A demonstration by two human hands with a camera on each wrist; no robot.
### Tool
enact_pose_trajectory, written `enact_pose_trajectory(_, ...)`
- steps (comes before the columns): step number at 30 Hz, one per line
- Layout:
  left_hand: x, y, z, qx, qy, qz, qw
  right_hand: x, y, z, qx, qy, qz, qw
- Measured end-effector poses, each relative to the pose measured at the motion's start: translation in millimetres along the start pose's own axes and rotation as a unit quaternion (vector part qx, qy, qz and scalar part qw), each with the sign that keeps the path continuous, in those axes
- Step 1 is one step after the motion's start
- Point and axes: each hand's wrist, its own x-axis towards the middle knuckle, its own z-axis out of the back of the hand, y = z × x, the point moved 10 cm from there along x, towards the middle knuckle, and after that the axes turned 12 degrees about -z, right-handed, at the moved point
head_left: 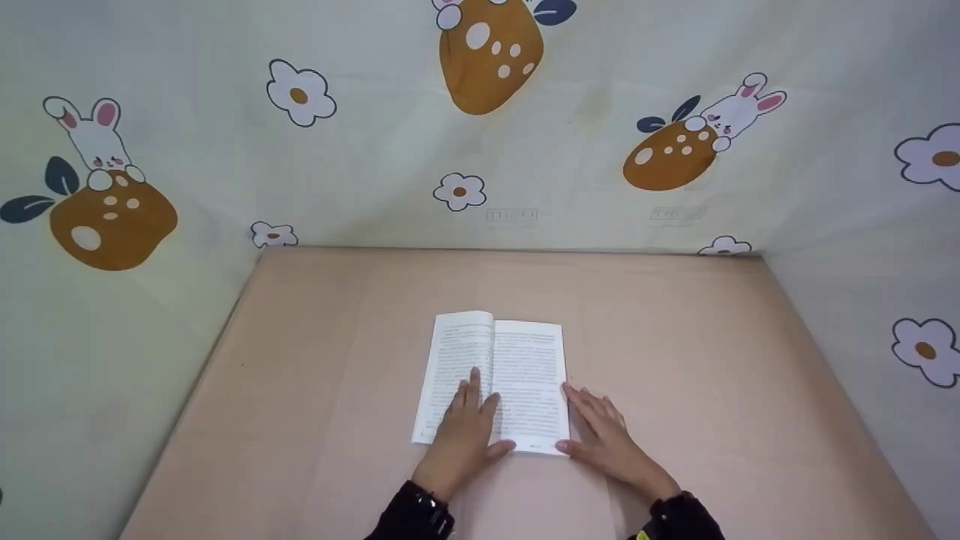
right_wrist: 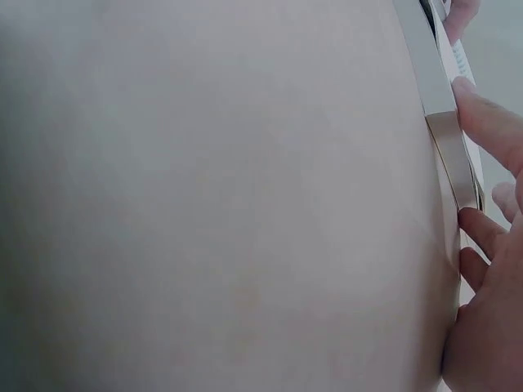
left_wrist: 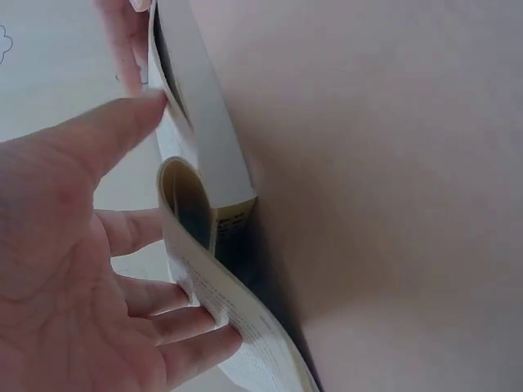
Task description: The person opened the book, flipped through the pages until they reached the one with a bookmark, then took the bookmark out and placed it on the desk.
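A book (head_left: 529,367) with printed text lies spread on the table, its spine running away from me. Across the lower left page and the fold lies my left hand (head_left: 461,439), fingers straight and spread, thumb over the bottom edge of the right page. The left wrist view shows these fingertips (left_wrist: 225,341) pressing on the left page (left_wrist: 253,322), which curves up near the fold. My right hand (head_left: 611,442) is at the book's right edge, its thumb on the lower right corner. In the right wrist view its fingers (right_wrist: 482,229) touch the side of the page block (right_wrist: 452,155).
The book sits near the middle of a pinkish-beige tabletop (head_left: 300,360). Pale fabric walls (head_left: 375,150) printed with rabbits, flowers and brown fruit stand along the table's back and sides. Dark sleeves (head_left: 412,514) cover both wrists.
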Motion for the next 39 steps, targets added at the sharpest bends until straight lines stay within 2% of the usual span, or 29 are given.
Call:
enact_pose_trajectory(9, 1.0, -3.3, -4.6, 0.020, 0.008, -0.002, 0.9998, -1.1, 4.2, 1.0, -0.009, -0.006, 0.030, 0.9995)
enact_pose_trajectory(17, 4.4, -3.8, -3.0, 0.014, 0.006, -0.002, 0.9999, -0.8, 1.1, 2.3, -0.022, -0.017, 0.008, 0.9996)
enact_pose_trajectory(23, 4.6, -3.9, -0.8, 0.013, 0.004, -0.006, 0.9999, 0.0, 0.1, 3.2, -0.023, -0.029, 0.011, 0.9992)
enact_pose_trajectory(26, 4.4, -5.3, 2.9, 0.012, -0.004, -0.012, 0.9998, -0.2, -0.7, 1.2, -0.014, -0.018, 0.008, 0.9997)
enact_pose_trajectory(30, 4.6, -6.2, 6.3, 0.001, -0.007, -0.018, 0.9998, -0.9, -0.2, 0.1, 0.000, -0.009, 0.008, 0.9999)
enact_pose_trajectory(35, 5.4, -4.2, 7.8, -0.017, 0.010, -0.016, 0.9997, -0.3, 0.2, 1.6, -0.007, -0.021, 0.016, 0.9996)
enact_pose_trajectory(39, 4.2, -0.9, 8.5, -0.042, 0.020, -0.011, 0.9989, 0.0, -1.7, -0.2, -0.008, -0.014, 0.006, 0.9999)
